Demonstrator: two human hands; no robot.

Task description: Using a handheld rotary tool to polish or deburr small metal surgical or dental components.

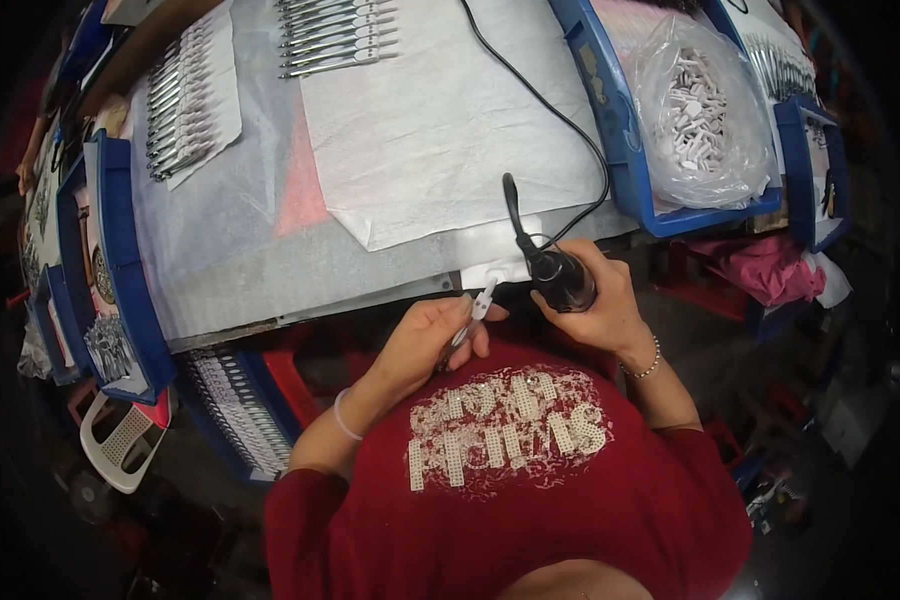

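Near the table's front edge, my left hand (432, 338) pinches a slim part with a white end and a metal shank (482, 302). Two small dark spots show on its white end, which points up and away from me. My right hand (610, 305) is wrapped round a black corded power tool, seemingly an electric screwdriver (562, 281). Its cord runs from its upper end; its working tip is hidden from this view. Tool and part are close together but look apart. Just beyond them lies a small white pad (490, 250) on the edge.
Rows of similar metal-and-white parts (338, 38) lie on a white sheet (450, 130); another row (185, 100) is farther left. A black cord (540, 75) crosses the sheet. At right, a blue bin (625, 150) holds a bag of small white pieces (698, 110). Blue bins (130, 240) flank the left.
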